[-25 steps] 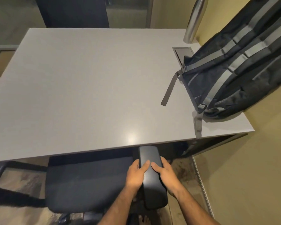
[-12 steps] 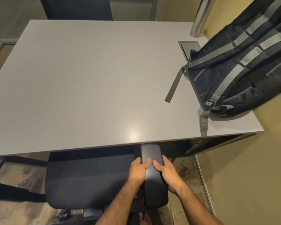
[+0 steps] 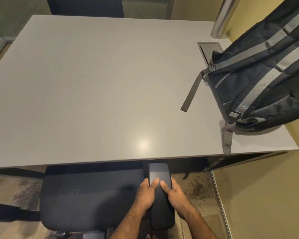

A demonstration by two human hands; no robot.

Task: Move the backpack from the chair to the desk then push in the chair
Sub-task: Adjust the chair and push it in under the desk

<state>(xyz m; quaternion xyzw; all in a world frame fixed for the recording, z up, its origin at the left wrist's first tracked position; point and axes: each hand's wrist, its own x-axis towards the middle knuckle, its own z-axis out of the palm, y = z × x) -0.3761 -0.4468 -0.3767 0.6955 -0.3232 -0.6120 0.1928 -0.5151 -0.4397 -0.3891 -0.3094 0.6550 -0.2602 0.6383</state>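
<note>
Hands: left (image 3: pixel 146 194) and right (image 3: pixel 175 194) both clasp the chair's armrest (image 3: pixel 160 192)
Risk: armrest could jam against the worktop (image 3: pixel 93 83) edge
Backpack (image 3: pixel 266 75): on worktop

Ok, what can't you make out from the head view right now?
- Backpack: top cut off by the right edge.
- Chair: front of the seat hidden under the desk; base mostly cut off by the bottom edge.
- Left hand and right hand: undersides hidden by the armrest.
- Desk power hatch: partly covered by the backpack.
</note>
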